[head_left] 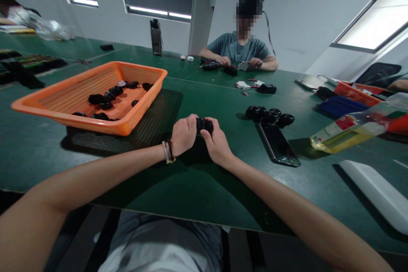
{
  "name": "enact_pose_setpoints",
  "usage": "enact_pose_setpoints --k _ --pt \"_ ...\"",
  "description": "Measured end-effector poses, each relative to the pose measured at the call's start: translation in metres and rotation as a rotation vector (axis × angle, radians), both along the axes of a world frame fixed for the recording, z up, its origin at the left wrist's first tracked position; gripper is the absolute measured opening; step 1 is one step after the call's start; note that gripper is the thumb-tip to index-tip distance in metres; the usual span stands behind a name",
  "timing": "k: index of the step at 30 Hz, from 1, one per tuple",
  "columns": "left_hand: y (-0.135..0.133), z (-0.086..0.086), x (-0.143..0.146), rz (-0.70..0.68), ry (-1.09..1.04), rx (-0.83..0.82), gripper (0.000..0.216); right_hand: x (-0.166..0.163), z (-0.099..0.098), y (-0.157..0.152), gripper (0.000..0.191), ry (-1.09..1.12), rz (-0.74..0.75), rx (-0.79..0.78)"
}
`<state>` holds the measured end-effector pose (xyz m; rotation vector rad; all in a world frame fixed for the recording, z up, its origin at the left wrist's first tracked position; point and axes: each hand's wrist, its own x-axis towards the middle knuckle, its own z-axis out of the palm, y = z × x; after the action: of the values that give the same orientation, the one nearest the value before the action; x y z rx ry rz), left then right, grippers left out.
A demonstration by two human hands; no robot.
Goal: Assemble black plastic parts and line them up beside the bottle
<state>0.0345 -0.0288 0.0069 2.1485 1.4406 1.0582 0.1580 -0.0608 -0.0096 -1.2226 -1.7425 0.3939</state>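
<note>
Both my hands meet in front of me over the green table point(178, 191), closed on a small black round part point(204, 125). My left hand point(185, 135) wraps its left end, and my right hand point(217, 141) grips the right end with the thumb along the near side. Fingers cover much of the part, so its exact kind is unclear. To the left, an orange perforated basket point(127, 125) holds several similar black parts point(106, 104). Right of my hands, a cluster of black round parts point(270, 115) sits on the table.
A phone point(278, 143) lies beside the cluster. A tilted bottle of yellow liquid point(350, 129) and a white oblong object point(376, 193) are at the right. Across the table a person point(240, 46) handles parts near a dark tool point(210, 65). A dark bottle point(156, 38) stands at the back.
</note>
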Motion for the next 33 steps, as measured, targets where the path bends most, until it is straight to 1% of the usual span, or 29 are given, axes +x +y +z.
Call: enact_pose_setpoints --k 6,11,17,22,25,29,33 --pt "0.000 0.001 -0.004 -0.016 0.150 0.162 0.049 -0.007 0.001 -0.006 0.046 0.152 -0.033 -0.094" --pt "0.002 0.001 -0.005 -0.041 0.205 0.237 0.054 -0.010 0.004 -0.008 0.039 0.242 -0.030 -0.148" --pt "0.006 -0.002 -0.006 -0.076 0.229 0.359 0.059 -0.012 0.002 -0.009 0.031 0.348 -0.015 -0.214" --pt "0.008 -0.003 -0.009 -0.125 0.224 0.435 0.061 -0.013 0.000 -0.009 0.031 0.402 0.010 -0.268" --pt "0.009 -0.002 -0.009 -0.129 0.226 0.419 0.058 -0.013 -0.001 -0.008 0.033 0.378 0.017 -0.261" --pt "0.007 0.000 -0.007 -0.091 0.206 0.321 0.050 -0.007 0.000 -0.002 0.041 0.249 0.022 -0.187" --pt "0.004 0.001 -0.003 -0.072 0.051 0.177 0.044 0.004 0.002 0.006 0.049 0.079 0.071 -0.100"
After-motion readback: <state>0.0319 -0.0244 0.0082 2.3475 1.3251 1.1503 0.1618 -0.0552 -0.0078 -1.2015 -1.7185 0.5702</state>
